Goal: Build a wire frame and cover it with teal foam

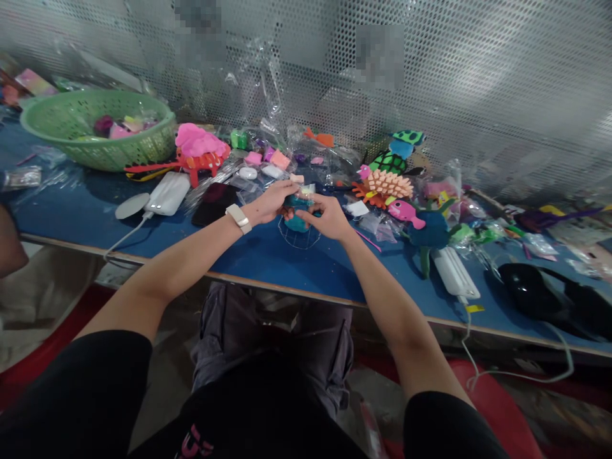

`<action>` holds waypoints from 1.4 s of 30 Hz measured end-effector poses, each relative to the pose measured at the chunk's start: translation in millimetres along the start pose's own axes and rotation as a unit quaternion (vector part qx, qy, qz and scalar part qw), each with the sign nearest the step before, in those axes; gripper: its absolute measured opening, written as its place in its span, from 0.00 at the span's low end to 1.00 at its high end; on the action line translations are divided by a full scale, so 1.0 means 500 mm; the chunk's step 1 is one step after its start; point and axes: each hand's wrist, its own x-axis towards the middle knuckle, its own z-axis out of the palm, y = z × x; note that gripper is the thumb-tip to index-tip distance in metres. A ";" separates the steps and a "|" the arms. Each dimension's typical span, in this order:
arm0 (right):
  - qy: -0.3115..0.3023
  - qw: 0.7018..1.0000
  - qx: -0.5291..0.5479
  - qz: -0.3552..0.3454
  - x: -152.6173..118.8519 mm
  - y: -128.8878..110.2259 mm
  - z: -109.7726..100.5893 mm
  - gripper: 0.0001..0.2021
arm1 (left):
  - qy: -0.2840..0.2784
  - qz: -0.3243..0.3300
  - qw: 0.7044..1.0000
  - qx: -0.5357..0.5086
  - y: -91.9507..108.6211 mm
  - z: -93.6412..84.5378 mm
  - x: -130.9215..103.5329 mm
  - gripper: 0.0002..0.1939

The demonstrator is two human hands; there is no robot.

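A small teal lump [296, 224], perhaps modelling clay, is between my hands over the blue table. My left hand [271, 203] is closed on its left side, fingers bent. From the right, my right hand [329, 217] pinches at the same lump with thumb and forefinger. A pale piece [307, 189] shows just above the fingertips; I cannot tell what it is. Under the lump, a thin round outline [299, 246] like a wire or clear rim lies near the table. My fingers hide part of the lump.
A green basket [143, 148] stands at the left. Colourful clay animals, including a pink fish [405, 212] and a spiky peach figure [389, 184], line the back. White power banks [168, 194] with cables, a dark phone [215, 203] and a black headset [530, 290] lie around. Perforated metal rises behind.
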 end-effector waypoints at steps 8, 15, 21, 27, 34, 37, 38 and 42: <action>-0.032 0.999 0.015 -0.013 0.002 0.023 0.004 0.39 | 0.001 0.001 1.000 -0.009 0.010 0.005 -0.007 0.13; -0.011 0.997 -0.071 -0.023 0.003 0.015 -0.005 0.27 | 0.011 0.015 1.000 -0.012 0.013 0.019 -0.016 0.20; -0.020 1.000 0.007 -0.010 0.005 0.027 0.005 0.36 | 0.027 0.012 0.998 -0.058 0.010 0.014 -0.009 0.18; -0.053 0.999 0.008 -0.002 0.004 0.022 0.013 0.43 | 0.031 0.014 0.996 -0.078 0.013 0.017 -0.011 0.17; -0.085 0.996 -0.010 0.021 -0.001 0.011 0.020 0.46 | 0.058 0.030 0.995 -0.074 0.010 0.015 -0.008 0.10; -0.088 0.996 0.001 0.014 0.000 0.015 0.021 0.46 | 0.051 0.034 0.997 -0.055 0.009 0.014 -0.008 0.09; -0.088 0.996 0.006 0.013 0.001 0.016 0.021 0.44 | 0.046 0.038 0.997 -0.044 0.010 0.014 -0.009 0.08; -0.096 0.995 0.012 0.019 0.002 0.015 0.025 0.42 | 0.031 0.055 0.998 -0.011 0.008 0.014 -0.011 0.08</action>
